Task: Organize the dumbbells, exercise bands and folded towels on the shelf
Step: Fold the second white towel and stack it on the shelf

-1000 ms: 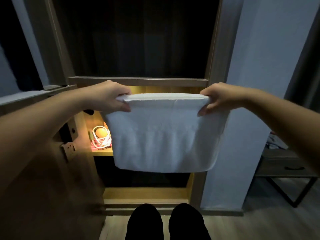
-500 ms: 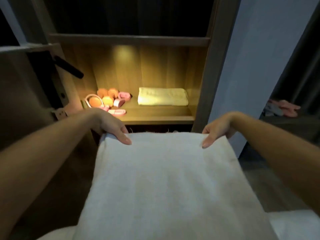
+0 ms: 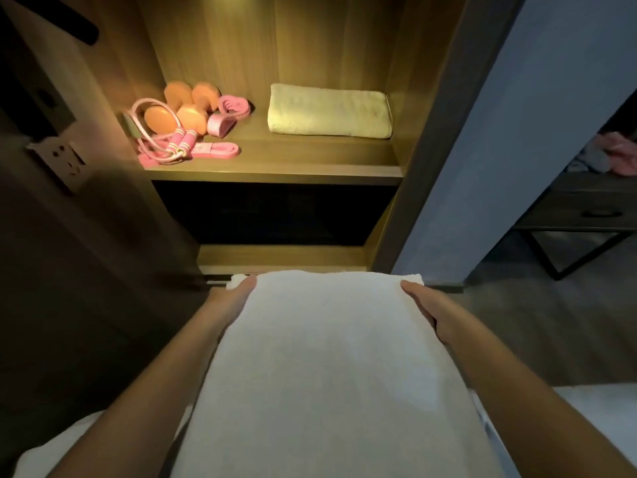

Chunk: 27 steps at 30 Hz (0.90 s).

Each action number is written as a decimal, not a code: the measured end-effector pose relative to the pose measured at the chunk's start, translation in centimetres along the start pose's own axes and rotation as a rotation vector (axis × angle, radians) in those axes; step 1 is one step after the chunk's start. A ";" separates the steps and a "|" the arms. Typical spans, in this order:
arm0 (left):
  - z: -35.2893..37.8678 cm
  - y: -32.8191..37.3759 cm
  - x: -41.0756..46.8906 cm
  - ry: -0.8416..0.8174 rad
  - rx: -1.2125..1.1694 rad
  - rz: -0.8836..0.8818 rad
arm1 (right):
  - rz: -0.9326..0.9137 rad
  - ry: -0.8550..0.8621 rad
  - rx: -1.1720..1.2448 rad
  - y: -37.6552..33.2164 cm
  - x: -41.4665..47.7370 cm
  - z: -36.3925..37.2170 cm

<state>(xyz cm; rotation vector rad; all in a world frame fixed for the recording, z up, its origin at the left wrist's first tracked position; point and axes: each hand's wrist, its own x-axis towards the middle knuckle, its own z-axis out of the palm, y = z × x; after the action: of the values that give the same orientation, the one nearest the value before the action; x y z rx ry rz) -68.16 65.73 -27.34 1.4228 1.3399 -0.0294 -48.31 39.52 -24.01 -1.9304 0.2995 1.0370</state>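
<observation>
A white towel (image 3: pixel 327 357) lies flat in front of me, its far end towards the cabinet. My left hand (image 3: pixel 231 301) lies along the towel's far left edge with straight fingers, partly covered by the top layer. My right hand (image 3: pixel 425 307) rests flat against the far right edge. On the lit wooden shelf (image 3: pixel 275 167), a folded cream towel (image 3: pixel 331 110) lies at the right. Two orange dumbbells (image 3: pixel 188 113), pink exercise bands (image 3: pixel 231 106) and a pink jump rope (image 3: pixel 182 141) are bunched at the left.
The cabinet door (image 3: pixel 65 160) stands open at the left. A lower shelf (image 3: pixel 282 255) sits just beyond the towel. A grey wall (image 3: pixel 517 132) flanks the cabinet on the right, with a dark side table (image 3: pixel 586 208) holding pink clothing (image 3: pixel 620 153).
The towel went from hanging in the air, gripped by its top corners, to lying flat. My hands slid from its top to its far side edges. The view dropped lower.
</observation>
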 end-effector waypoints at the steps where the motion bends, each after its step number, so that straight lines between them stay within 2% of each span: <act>1: -0.3 -0.5 -0.8 0.069 0.189 0.001 | -0.005 0.018 0.025 0.7 0.1 0.1; 3: -0.5 -1.4 -0.5 0.119 0.255 0.003 | -0.082 0.066 -0.014 1.8 0.6 0.2; 7: -0.4 0.6 0.5 0.222 0.244 0.208 | -0.273 0.207 -0.188 -0.4 1.5 0.8; 9: -0.1 2.0 1.0 0.203 0.194 0.237 | -0.247 0.208 -0.224 -1.8 1.8 1.0; 11: -0.2 2.2 1.1 0.134 0.159 0.170 | -0.159 0.149 -0.184 -1.8 1.7 0.5; 13: -0.6 1.1 0.7 0.033 0.187 0.078 | -0.065 0.064 -0.154 -0.2 1.2 -0.1; 15: -0.4 -0.4 -0.3 -0.029 0.261 0.055 | -0.061 0.027 -0.211 1.6 0.9 -0.2; 17: 0.5 -0.7 -1.2 0.036 0.316 0.151 | -0.127 0.076 -0.261 2.0 0.7 0.6; 20: 1.2 0.2 -1.6 0.164 0.274 0.292 | -0.247 0.132 -0.255 1.4 1.4 1.3; 23: 0.2 0.8 -0.9 0.198 0.229 0.262 | -0.257 0.181 -0.233 0.5 2.1 0.6; 27: 0.1 0.6 -0.8 0.194 0.220 0.189 | -0.180 0.141 -0.282 0.5 2.6 0.1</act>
<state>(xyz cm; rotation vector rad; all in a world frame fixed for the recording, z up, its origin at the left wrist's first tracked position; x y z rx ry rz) -67.99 65.30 -26.46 1.7714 1.3855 0.0905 -47.00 39.80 -26.32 -2.2429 0.0561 0.8618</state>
